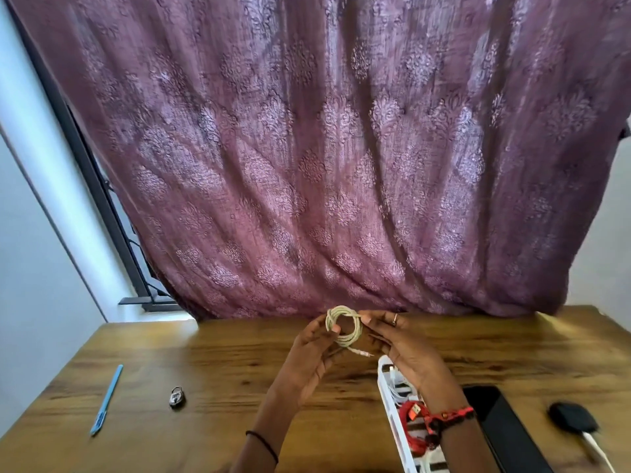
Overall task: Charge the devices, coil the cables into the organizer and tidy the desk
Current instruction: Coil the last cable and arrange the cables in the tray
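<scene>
both hands (358,339) holding coiled white cable (343,327), wooden desk (218,363)

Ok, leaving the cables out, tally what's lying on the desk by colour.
Blue: 1, the pen
Black: 2, the phone and the key fob
White: 1, the organizer
Silver-grey: 1, the padlock
Total: 5

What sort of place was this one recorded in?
Probably a room at home: a wooden desk under a dark-framed window, a purple patterned curtain hung across it, a phone and pen on the desk.
</scene>
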